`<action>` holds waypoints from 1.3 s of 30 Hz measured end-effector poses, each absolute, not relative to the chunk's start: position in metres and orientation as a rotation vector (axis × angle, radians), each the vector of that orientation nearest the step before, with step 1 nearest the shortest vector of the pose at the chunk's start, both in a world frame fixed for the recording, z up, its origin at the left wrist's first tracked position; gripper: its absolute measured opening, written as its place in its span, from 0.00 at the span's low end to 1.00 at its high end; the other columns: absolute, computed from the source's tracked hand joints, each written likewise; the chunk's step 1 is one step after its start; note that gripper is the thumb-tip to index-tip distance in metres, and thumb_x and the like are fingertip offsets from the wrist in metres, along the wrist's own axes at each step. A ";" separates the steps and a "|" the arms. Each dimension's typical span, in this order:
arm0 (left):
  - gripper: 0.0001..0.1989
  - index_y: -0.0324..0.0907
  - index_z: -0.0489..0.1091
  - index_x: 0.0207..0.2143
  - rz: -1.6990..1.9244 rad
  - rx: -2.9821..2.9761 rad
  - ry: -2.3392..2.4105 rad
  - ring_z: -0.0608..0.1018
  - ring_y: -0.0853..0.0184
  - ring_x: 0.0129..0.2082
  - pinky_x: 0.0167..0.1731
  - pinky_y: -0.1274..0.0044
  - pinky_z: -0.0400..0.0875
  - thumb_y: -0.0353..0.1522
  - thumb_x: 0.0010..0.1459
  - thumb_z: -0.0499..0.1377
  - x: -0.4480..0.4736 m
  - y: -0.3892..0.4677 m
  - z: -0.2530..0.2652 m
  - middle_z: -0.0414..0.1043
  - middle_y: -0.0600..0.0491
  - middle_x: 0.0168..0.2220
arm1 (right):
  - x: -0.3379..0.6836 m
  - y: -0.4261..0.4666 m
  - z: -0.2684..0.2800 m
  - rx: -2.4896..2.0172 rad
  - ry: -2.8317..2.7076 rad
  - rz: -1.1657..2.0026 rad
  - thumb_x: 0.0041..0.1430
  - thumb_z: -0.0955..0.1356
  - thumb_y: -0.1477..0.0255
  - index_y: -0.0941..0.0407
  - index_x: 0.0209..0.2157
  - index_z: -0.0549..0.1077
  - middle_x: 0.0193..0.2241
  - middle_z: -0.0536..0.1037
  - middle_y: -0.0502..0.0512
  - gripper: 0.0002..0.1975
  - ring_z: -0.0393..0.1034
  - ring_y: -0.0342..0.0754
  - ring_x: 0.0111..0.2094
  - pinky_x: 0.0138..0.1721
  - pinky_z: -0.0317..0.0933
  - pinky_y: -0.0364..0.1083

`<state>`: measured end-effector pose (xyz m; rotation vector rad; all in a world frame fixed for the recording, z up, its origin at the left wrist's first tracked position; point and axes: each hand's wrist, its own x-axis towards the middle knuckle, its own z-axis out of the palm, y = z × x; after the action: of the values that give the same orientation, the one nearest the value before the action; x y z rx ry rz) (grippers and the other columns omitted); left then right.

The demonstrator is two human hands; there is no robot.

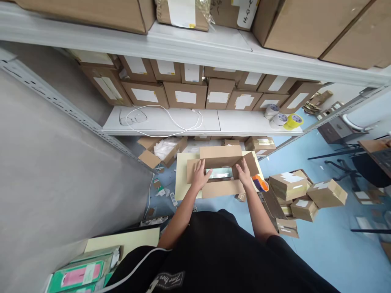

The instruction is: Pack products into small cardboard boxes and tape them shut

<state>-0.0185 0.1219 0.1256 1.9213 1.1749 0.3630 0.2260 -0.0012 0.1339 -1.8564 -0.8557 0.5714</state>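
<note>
An open cardboard box (221,152) with its flaps folded out sits on the pale yellow table (181,179). Inside it lies a light green, shiny flat item (219,173) whose kind I cannot make out. My left hand (200,178) rests at the box's left side, fingers spread over the flap and rim. At the right side, my right hand (243,174) touches the wall and flap, fingers stretched out. Neither hand is closed around anything. Just right of the box is an orange and dark blue tape dispenser (260,183).
Taped boxes (185,97) line the shelf (189,118) ahead, with a white cable (171,118), glasses (132,118) and tape rolls (278,119). More cartons (288,185) are piled on the right. An open box (165,149) stands left. Green packages (82,274) lie lower left.
</note>
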 end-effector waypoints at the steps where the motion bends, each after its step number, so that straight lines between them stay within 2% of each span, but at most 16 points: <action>1: 0.44 0.45 0.55 0.74 0.259 1.986 1.164 0.39 0.48 0.77 0.74 0.57 0.43 0.55 0.62 0.58 -0.021 0.121 0.121 0.42 0.46 0.77 | 0.228 -0.006 0.133 -1.849 -0.852 0.586 0.66 0.65 0.50 0.49 0.75 0.50 0.74 0.57 0.54 0.42 0.49 0.56 0.75 0.73 0.50 0.59; 3: 0.50 0.47 0.62 0.71 0.036 2.098 1.116 0.35 0.41 0.76 0.72 0.51 0.44 0.57 0.51 0.67 -0.026 0.116 0.112 0.40 0.46 0.78 | 0.229 -0.017 0.131 -1.835 -0.816 0.642 0.65 0.66 0.49 0.48 0.75 0.52 0.74 0.57 0.54 0.43 0.50 0.56 0.74 0.72 0.50 0.59; 5: 0.55 0.46 0.65 0.69 -0.095 2.199 1.058 0.31 0.37 0.76 0.71 0.48 0.44 0.57 0.42 0.73 -0.029 0.108 0.103 0.34 0.45 0.78 | 0.230 -0.028 0.129 -1.818 -0.792 0.691 0.64 0.67 0.49 0.48 0.75 0.53 0.74 0.57 0.56 0.43 0.52 0.56 0.74 0.72 0.51 0.60; 8: 0.57 0.45 0.66 0.69 -0.134 2.310 1.040 0.28 0.35 0.75 0.70 0.45 0.43 0.55 0.38 0.76 -0.028 0.100 0.096 0.28 0.45 0.78 | 0.228 -0.043 0.128 -1.777 -0.786 0.751 0.64 0.68 0.49 0.49 0.74 0.55 0.73 0.58 0.58 0.43 0.54 0.58 0.73 0.71 0.52 0.61; 10: 0.49 0.45 0.72 0.64 -0.164 2.342 1.062 0.28 0.35 0.75 0.70 0.44 0.45 0.51 0.39 0.77 -0.027 0.098 0.095 0.32 0.45 0.78 | 0.227 -0.050 0.130 -1.737 -0.820 0.796 0.63 0.69 0.50 0.50 0.74 0.56 0.72 0.61 0.60 0.43 0.57 0.59 0.72 0.71 0.54 0.61; 13: 0.25 0.42 0.83 0.46 -0.144 2.374 1.102 0.28 0.38 0.75 0.71 0.46 0.46 0.45 0.49 0.74 -0.023 0.091 0.097 0.50 0.45 0.76 | 0.231 -0.057 0.140 -1.678 -0.902 0.824 0.62 0.70 0.51 0.51 0.73 0.58 0.70 0.64 0.61 0.43 0.58 0.60 0.71 0.70 0.55 0.60; 14: 0.19 0.41 0.84 0.41 -0.094 2.384 1.115 0.29 0.39 0.76 0.72 0.47 0.47 0.44 0.52 0.72 -0.022 0.085 0.096 0.56 0.44 0.74 | 0.235 -0.060 0.145 -1.663 -0.937 0.819 0.62 0.71 0.52 0.51 0.72 0.59 0.70 0.65 0.61 0.42 0.59 0.60 0.71 0.70 0.55 0.60; 16: 0.13 0.40 0.83 0.35 0.052 2.392 1.134 0.31 0.42 0.76 0.72 0.48 0.47 0.41 0.57 0.68 -0.019 0.067 0.094 0.62 0.44 0.71 | 0.243 -0.067 0.155 -1.629 -1.024 0.794 0.62 0.71 0.53 0.50 0.71 0.62 0.70 0.65 0.59 0.40 0.58 0.59 0.71 0.71 0.53 0.60; 19: 0.11 0.41 0.82 0.30 0.311 2.355 1.169 0.31 0.45 0.77 0.73 0.49 0.48 0.39 0.61 0.65 -0.015 0.023 0.088 0.65 0.46 0.69 | 0.257 -0.084 0.166 -1.542 -1.152 0.784 0.63 0.71 0.53 0.48 0.70 0.64 0.71 0.64 0.57 0.37 0.56 0.58 0.72 0.72 0.50 0.59; 22: 0.12 0.43 0.80 0.28 0.471 2.299 1.258 0.30 0.47 0.77 0.73 0.49 0.48 0.37 0.62 0.63 -0.010 -0.032 0.088 0.65 0.47 0.69 | 0.270 -0.106 0.170 -1.467 -1.180 0.892 0.64 0.70 0.53 0.46 0.71 0.62 0.71 0.63 0.56 0.37 0.58 0.58 0.71 0.70 0.56 0.59; 25: 0.12 0.42 0.79 0.27 0.469 2.282 1.382 0.28 0.46 0.76 0.73 0.47 0.46 0.34 0.63 0.62 -0.008 -0.088 0.098 0.62 0.48 0.71 | 0.279 -0.128 0.171 -1.418 -1.174 1.026 0.64 0.69 0.52 0.45 0.71 0.61 0.71 0.63 0.56 0.37 0.60 0.60 0.70 0.67 0.60 0.60; 30: 0.09 0.42 0.80 0.28 0.417 2.248 1.542 0.32 0.41 0.76 0.72 0.43 0.42 0.32 0.62 0.64 -0.022 -0.168 0.120 0.56 0.50 0.74 | 0.279 -0.153 0.172 -1.338 -1.271 1.168 0.64 0.70 0.53 0.45 0.72 0.60 0.71 0.62 0.57 0.37 0.59 0.60 0.71 0.67 0.59 0.62; 39: 0.04 0.44 0.81 0.28 0.614 2.087 1.916 0.37 0.39 0.76 0.70 0.40 0.48 0.30 0.57 0.69 -0.082 -0.326 0.120 0.57 0.50 0.73 | 0.180 -0.168 0.191 -1.084 -1.620 1.351 0.64 0.70 0.52 0.46 0.70 0.63 0.69 0.67 0.61 0.36 0.61 0.60 0.70 0.65 0.62 0.63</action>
<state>-0.0821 -0.3259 0.1195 2.0865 1.9164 0.6136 0.1799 -0.1677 0.1909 -1.0839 -1.6204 1.3511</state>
